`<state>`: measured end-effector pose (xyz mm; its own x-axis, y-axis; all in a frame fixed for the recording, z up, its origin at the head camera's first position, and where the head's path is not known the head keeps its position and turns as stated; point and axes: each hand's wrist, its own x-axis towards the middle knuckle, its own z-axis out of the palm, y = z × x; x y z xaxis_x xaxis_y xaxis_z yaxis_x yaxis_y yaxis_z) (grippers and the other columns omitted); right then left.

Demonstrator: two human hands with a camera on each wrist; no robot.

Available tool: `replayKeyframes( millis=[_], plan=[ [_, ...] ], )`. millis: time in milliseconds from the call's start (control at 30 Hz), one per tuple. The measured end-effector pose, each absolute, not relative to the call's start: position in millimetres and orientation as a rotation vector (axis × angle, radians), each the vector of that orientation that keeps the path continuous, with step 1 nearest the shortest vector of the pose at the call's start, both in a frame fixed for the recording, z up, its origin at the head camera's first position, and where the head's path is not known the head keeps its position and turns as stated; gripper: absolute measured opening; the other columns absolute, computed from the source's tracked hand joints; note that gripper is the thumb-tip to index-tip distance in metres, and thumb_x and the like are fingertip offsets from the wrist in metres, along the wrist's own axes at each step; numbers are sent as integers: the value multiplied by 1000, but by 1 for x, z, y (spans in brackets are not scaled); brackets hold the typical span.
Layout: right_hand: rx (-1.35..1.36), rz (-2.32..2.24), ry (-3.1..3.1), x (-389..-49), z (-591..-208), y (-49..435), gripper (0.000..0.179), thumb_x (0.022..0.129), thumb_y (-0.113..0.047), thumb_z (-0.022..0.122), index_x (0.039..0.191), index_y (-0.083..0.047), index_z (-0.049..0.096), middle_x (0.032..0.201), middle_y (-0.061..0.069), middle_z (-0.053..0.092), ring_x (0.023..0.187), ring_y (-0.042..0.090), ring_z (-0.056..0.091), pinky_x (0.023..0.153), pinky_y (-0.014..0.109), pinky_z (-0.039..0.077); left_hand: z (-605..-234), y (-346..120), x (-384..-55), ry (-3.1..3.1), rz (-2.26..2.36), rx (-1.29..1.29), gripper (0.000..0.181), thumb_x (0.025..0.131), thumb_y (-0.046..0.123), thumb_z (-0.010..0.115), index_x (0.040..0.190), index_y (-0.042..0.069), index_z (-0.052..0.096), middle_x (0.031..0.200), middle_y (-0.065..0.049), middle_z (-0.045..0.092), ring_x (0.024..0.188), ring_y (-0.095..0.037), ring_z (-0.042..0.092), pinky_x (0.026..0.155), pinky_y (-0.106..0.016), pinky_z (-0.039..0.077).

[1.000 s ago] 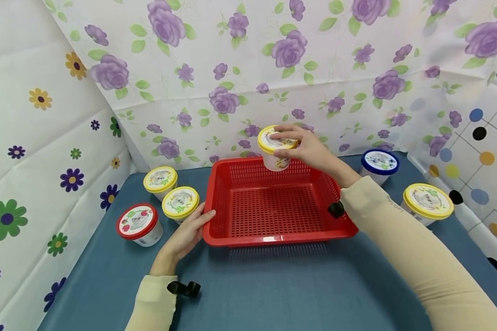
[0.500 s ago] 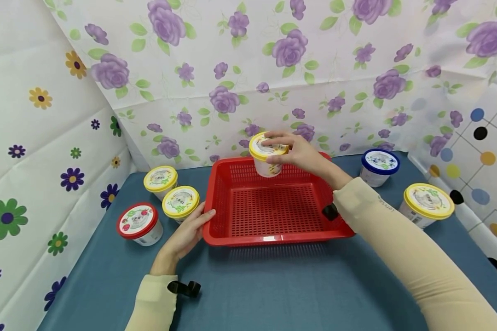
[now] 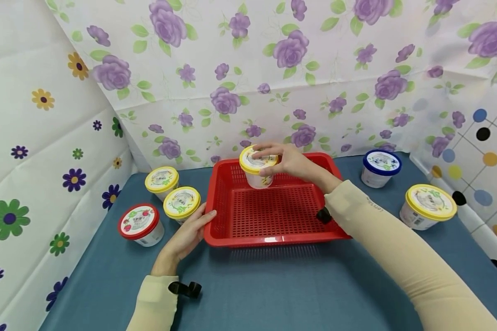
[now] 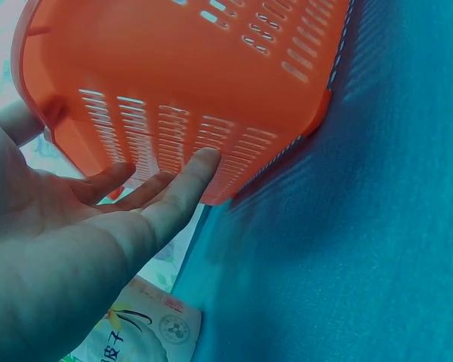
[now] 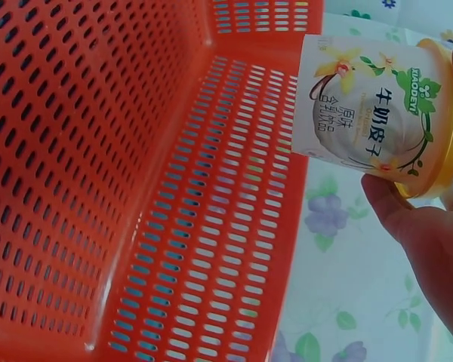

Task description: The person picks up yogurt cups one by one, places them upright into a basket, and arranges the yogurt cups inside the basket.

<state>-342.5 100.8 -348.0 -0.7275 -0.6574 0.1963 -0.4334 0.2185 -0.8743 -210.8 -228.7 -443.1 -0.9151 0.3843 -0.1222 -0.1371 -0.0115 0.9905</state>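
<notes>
My right hand (image 3: 290, 162) holds a yellow-lidded dairy cup (image 3: 258, 168) by its lid, over the back left part of a red plastic basket (image 3: 273, 239). In the right wrist view the cup (image 5: 362, 113) shows a vanilla-flower print, and my thumb and fingers grip its yellow lid. My left hand (image 3: 187, 236) grips the basket's left side, thumb over the rim. In the left wrist view its fingers (image 4: 183, 192) lie against the slotted outer wall. Close to that hand stand two more yellow-lidded cups (image 3: 181, 202) and a red-lidded cup (image 3: 138, 223).
On the right of the blue-covered table (image 3: 248, 294) stand a blue-lidded cup (image 3: 382, 168) and a larger yellow-lidded cup (image 3: 430, 204). A flowered cloth (image 3: 257, 59) hangs behind the table, with patterned cloths on both sides.
My right hand has carried the cup leftward and lower, from above the basket's back rim to over its back left part. The left hand stays on the basket.
</notes>
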Motion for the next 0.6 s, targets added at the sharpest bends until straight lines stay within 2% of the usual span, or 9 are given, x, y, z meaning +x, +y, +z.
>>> replayKeyframes(
  millis=[200, 367, 600],
  plan=[
    [-1026, -1509, 2249, -345, -353, 91, 49, 88, -17, 86, 135, -15, 72, 158, -4, 47, 141, 21, 44, 100, 40, 51, -443, -229, -211, 1916, 1987, 249, 63, 110, 33, 50, 164, 12, 24, 157, -26, 41, 131, -40, 55, 103, -41, 54],
    [-1071, -1481, 2227, -347, -362, 82, 48, 88, -14, 85, 134, -12, 72, 157, -1, 50, 145, 23, 40, 102, 40, 51, -444, -229, -211, 1922, 1985, 234, 63, 110, 33, 51, 164, 13, 24, 157, -24, 41, 134, -42, 51, 103, -40, 54],
    [-1060, -1358, 2227, -348, -375, 73, 48, 87, -19, 86, 133, -14, 73, 155, 1, 50, 142, 25, 42, 98, 39, 52, -445, -228, -212, 1928, 1969, 236, 63, 110, 33, 51, 164, 14, 25, 158, -22, 39, 138, -42, 45, 103, -40, 53]
  ],
)
